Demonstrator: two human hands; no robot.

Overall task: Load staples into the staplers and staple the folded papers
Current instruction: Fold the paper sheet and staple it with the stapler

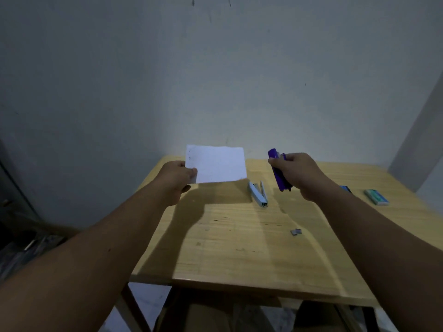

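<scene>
Head view: left hand (179, 176) pinches a folded paper (217, 164); right hand (300, 174) grips a purple stapler (278, 171). At 3 o'clock on the surface (239, 248), closed staple boxes (376, 196), contents hidden.

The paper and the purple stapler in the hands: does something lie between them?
Head view: nothing between the paper and purple stapler. Lower, the light blue stapler lies open on the table.
</scene>
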